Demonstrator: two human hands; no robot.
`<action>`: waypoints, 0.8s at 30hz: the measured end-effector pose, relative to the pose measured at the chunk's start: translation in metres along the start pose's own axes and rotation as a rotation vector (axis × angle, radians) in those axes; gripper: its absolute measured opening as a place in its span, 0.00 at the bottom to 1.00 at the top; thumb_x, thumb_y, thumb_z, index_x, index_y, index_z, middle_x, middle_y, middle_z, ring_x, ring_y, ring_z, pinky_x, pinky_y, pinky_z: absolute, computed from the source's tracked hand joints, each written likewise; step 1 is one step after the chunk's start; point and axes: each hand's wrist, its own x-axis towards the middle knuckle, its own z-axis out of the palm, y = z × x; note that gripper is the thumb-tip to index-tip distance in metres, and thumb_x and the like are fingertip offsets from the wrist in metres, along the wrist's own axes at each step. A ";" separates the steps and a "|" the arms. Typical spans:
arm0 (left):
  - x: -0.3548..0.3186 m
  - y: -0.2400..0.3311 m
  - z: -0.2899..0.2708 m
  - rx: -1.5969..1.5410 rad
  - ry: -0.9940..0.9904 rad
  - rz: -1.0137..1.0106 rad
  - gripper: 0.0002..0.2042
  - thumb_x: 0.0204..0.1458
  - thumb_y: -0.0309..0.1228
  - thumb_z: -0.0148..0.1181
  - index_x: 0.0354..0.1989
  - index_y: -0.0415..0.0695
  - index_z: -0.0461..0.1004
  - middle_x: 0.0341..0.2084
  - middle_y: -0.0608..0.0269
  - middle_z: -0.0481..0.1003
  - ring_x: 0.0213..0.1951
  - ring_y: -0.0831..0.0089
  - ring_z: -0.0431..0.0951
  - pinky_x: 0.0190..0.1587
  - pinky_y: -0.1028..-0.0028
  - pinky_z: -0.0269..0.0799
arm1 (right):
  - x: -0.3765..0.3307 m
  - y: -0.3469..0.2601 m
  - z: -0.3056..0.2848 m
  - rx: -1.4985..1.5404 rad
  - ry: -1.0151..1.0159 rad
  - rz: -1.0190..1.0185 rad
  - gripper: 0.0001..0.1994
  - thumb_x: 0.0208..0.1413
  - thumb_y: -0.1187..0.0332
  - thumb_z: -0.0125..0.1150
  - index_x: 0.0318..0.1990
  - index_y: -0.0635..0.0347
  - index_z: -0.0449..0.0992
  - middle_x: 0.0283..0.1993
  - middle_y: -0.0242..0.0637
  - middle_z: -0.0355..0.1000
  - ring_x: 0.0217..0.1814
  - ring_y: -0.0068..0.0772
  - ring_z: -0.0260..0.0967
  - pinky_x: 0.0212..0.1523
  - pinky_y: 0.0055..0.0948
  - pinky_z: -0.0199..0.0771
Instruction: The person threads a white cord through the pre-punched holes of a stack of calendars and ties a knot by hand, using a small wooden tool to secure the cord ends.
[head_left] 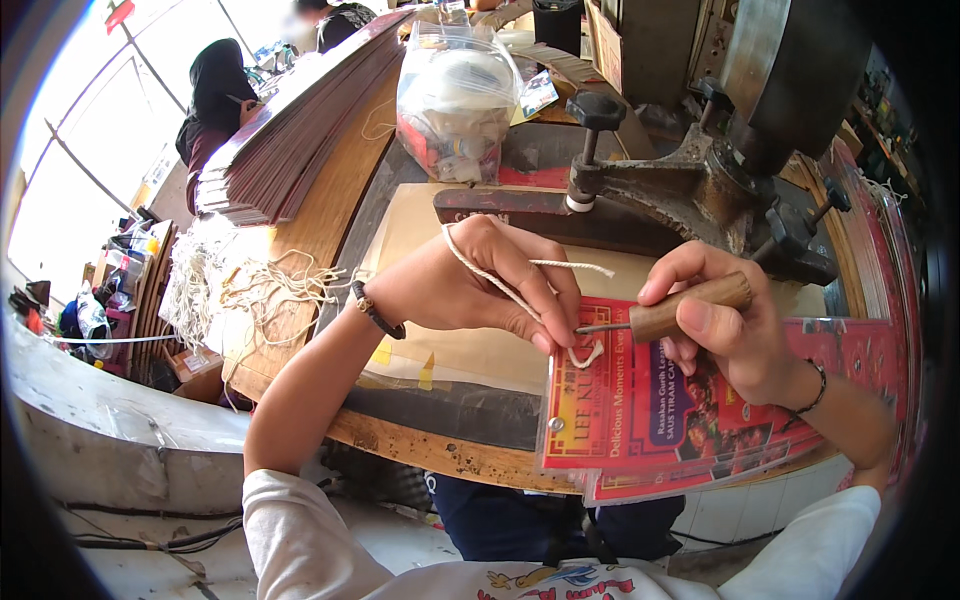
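Observation:
My left hand point(475, 285) pinches a white cord point(497, 284), which loops over its back; one loose end sticks out to the right above the fingers. Another short cord end hangs just under the fingertips. My right hand point(735, 345) is wrapped round the wooden handle of an awl point(692, 308). The awl's thin metal shaft points left and meets my left fingertips by the cord. Beneath both hands lies a stack of glossy red printed sheets point(640, 440) at the table's front edge. A metal eyelet point(556, 424) shows near the top sheet's left corner.
A heavy metal press point(690, 190) with black knobs stands behind my right hand. A clear plastic bag point(455, 100) sits at the back. Tangled white cords point(265, 295) and a tall stack of sheets point(290, 130) lie left. A person in black point(215, 95) is beyond.

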 end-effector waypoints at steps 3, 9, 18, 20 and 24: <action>0.001 -0.005 0.001 0.002 -0.002 0.033 0.09 0.39 0.28 0.73 0.32 0.45 0.85 0.33 0.61 0.78 0.36 0.73 0.77 0.37 0.73 0.73 | 0.001 -0.011 0.000 -0.046 0.005 0.001 0.11 0.61 0.64 0.55 0.41 0.65 0.73 0.24 0.25 0.68 0.22 0.10 0.61 0.24 0.14 0.59; 0.003 -0.004 0.002 -0.036 0.030 0.034 0.08 0.40 0.26 0.73 0.30 0.42 0.83 0.31 0.60 0.79 0.36 0.72 0.79 0.38 0.73 0.74 | 0.010 -0.005 0.014 -0.025 0.091 -0.188 0.08 0.60 0.67 0.56 0.39 0.63 0.72 0.26 0.26 0.68 0.22 0.10 0.59 0.24 0.15 0.59; -0.004 -0.008 0.004 -0.161 0.175 -0.038 0.04 0.47 0.20 0.68 0.32 0.40 0.80 0.32 0.68 0.80 0.31 0.87 0.75 0.28 0.85 0.68 | 0.017 0.002 0.017 0.097 0.173 -0.127 0.08 0.60 0.66 0.57 0.35 0.63 0.72 0.24 0.25 0.66 0.21 0.10 0.58 0.22 0.16 0.56; -0.003 -0.011 -0.001 0.015 0.157 0.033 0.06 0.46 0.20 0.68 0.33 0.40 0.80 0.31 0.70 0.80 0.29 0.88 0.73 0.25 0.86 0.63 | 0.016 0.003 0.013 0.041 0.135 -0.110 0.10 0.60 0.63 0.56 0.36 0.62 0.70 0.25 0.26 0.65 0.21 0.11 0.58 0.21 0.16 0.58; -0.004 -0.002 0.001 0.030 0.187 -0.088 0.08 0.41 0.15 0.65 0.26 0.41 0.75 0.28 0.63 0.77 0.30 0.83 0.76 0.26 0.86 0.65 | 0.017 0.005 0.009 -0.033 0.099 -0.117 0.14 0.61 0.58 0.54 0.37 0.61 0.67 0.28 0.29 0.63 0.22 0.12 0.58 0.19 0.16 0.60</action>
